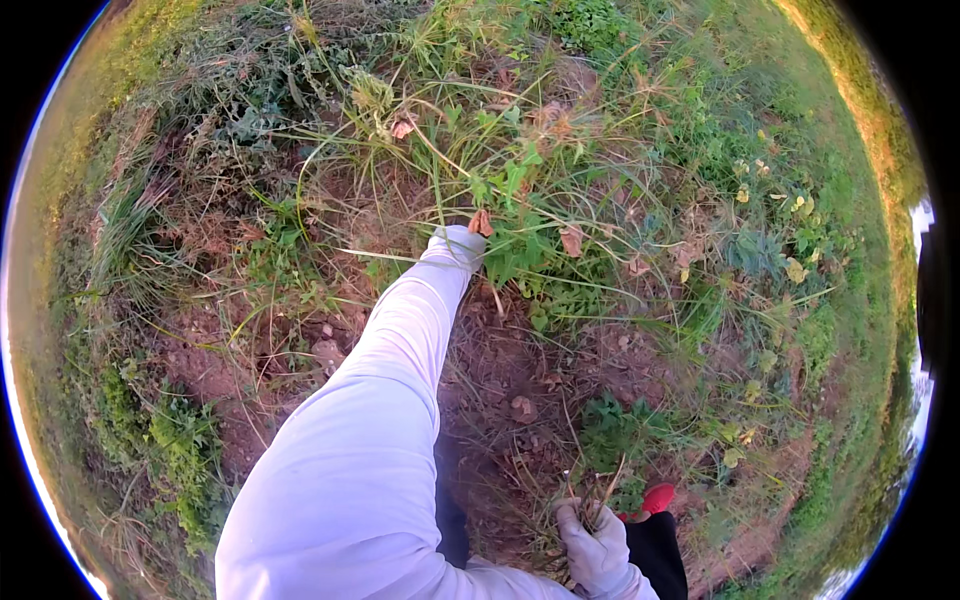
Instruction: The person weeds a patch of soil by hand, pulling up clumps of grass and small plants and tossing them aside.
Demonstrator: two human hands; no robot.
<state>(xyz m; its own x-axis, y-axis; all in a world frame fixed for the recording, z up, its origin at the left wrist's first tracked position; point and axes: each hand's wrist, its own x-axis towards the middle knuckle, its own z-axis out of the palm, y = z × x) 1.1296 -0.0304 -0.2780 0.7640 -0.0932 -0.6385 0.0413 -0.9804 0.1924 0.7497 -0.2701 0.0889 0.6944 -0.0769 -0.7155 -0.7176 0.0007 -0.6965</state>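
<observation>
My left hand (457,244), in a pale glove at the end of a long white sleeve (375,360), reaches forward into green weeds and grass. Its fingers are hidden by the foliage, so their grip cannot be made out. A curled brown dry leaf (481,223) lies against the glove, and lobed green leaves (517,251) grow just to its right. Low on the right, my right hand (596,544), also gloved, is closed around a bundle of thin dry stems (592,491). The stem ends stick up past the thumb.
Reddish-brown soil (510,375) with dry litter lies beneath my arm. A heap of cut grass and weeds (247,112) is at upper left. Near my right hand are a leafy green plant (615,431), a red shoe (658,497) and a dark trouser leg (660,555).
</observation>
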